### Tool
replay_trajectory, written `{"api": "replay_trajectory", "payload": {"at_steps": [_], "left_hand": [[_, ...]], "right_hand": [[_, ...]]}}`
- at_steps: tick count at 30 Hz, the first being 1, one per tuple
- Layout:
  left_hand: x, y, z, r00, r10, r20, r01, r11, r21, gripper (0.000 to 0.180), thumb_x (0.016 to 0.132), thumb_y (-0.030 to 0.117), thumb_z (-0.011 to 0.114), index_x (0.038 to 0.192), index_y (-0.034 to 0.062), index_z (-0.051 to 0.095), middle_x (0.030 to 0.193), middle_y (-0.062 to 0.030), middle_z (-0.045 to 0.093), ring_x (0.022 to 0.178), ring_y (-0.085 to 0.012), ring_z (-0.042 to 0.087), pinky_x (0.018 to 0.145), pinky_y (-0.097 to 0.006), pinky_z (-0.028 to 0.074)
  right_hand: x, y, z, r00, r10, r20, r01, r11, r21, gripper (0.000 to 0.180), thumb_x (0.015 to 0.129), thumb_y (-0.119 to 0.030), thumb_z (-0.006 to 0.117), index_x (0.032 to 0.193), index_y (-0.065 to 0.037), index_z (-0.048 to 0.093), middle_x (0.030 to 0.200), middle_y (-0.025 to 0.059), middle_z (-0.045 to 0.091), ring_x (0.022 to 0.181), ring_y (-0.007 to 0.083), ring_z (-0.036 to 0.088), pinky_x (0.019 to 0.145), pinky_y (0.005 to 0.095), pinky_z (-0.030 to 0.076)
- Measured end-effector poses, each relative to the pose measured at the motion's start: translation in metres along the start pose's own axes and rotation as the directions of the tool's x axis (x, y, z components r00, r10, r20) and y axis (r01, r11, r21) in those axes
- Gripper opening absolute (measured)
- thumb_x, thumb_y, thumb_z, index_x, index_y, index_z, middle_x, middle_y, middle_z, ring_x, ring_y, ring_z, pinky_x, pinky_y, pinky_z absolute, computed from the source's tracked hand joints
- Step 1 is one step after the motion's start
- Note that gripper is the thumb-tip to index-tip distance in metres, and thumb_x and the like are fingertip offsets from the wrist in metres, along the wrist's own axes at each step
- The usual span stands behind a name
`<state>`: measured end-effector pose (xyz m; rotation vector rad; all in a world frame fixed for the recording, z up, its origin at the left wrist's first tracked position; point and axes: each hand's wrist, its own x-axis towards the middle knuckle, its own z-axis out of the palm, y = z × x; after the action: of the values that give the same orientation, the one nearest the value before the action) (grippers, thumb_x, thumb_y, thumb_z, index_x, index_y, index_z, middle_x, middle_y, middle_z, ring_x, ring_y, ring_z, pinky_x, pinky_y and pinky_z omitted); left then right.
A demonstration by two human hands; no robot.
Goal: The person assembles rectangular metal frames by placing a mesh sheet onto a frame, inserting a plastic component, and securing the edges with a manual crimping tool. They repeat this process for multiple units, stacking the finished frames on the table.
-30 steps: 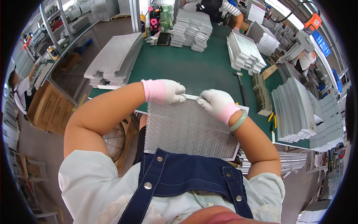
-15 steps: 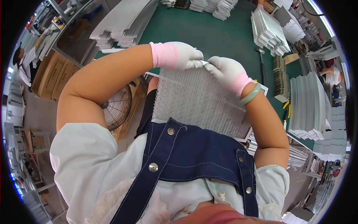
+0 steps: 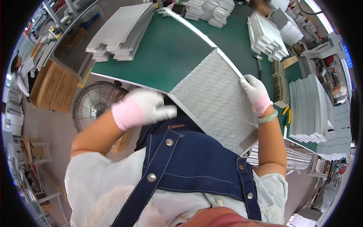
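A silvery metal mesh panel (image 3: 215, 96) lies slanted at the near edge of the green table, one corner pointing away from me. Along its far right edge runs a long white frame strip (image 3: 189, 26), which sticks out well past that corner toward the back. My right hand (image 3: 254, 90), in a white glove with a pink cuff, is closed on the strip near the panel's right corner. Off the panel's left side, in the air before the apron, is my left hand (image 3: 145, 107), gloved alike and slightly blurred. Its fingers are apart and nothing is in them.
Stacked metal sheets (image 3: 119, 30) lie at the back left of the green table (image 3: 151, 62). More mesh panels (image 3: 266, 36), a hammer (image 3: 259, 62), yellow-handled pliers (image 3: 286, 113) and upright white strips (image 3: 308, 109) are on the right. A floor fan (image 3: 96, 102) stands at left.
My left hand has left the panel's far edge and come back toward me on the left. The panel has turned, and the long strip now shows along its far right edge. My right hand moved nearer and rightward.
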<state>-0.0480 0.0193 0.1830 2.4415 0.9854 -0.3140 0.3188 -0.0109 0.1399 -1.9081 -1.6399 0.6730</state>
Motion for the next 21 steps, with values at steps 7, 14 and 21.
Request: {"api": "replay_trajectory", "payload": {"at_steps": [7,14,21], "left_hand": [[0.089,0.048,0.021,0.639,-0.333,-0.693,-0.649,0.25,-0.718,0.044,0.093,0.029,0.065,0.115,-0.0082,0.055,0.101,-0.0102,0.064,0.094,-0.0158,0.059,0.085,-0.032,0.049],[0.143,0.016,-0.04,0.623,0.063,-0.78,-0.76,0.288,-0.583,0.027,0.098,0.015,0.06,0.122,0.0025,0.061,0.107,0.0007,0.067,0.095,-0.0065,0.059,0.086,-0.025,0.047],[0.127,0.009,-0.013,0.76,0.121,-0.639,-0.582,0.567,-0.584,0.029,0.085,0.025,0.075,0.102,0.0019,0.07,0.089,-0.0028,0.069,0.081,-0.0083,0.06,0.074,-0.029,0.05]], "right_hand": [[-0.019,-0.066,-0.042,0.845,0.047,-0.533,0.185,0.909,0.373,0.039,0.098,-0.033,0.059,0.116,0.002,0.062,0.09,-0.0009,0.061,0.082,0.0068,0.052,0.076,0.0226,0.043],[-0.017,-0.008,0.012,0.773,-0.062,-0.631,0.417,0.8,0.432,0.019,0.1,-0.024,0.057,0.101,-0.005,0.057,0.087,-0.0058,0.052,0.079,0.0041,0.042,0.073,0.022,0.037],[-0.034,0.046,0.031,0.997,-0.054,-0.056,0.077,0.806,0.587,0.036,0.09,-0.01,0.069,0.122,0.002,0.061,0.118,0.0075,0.065,0.112,0.0127,0.055,0.094,0.0294,0.046]]}}
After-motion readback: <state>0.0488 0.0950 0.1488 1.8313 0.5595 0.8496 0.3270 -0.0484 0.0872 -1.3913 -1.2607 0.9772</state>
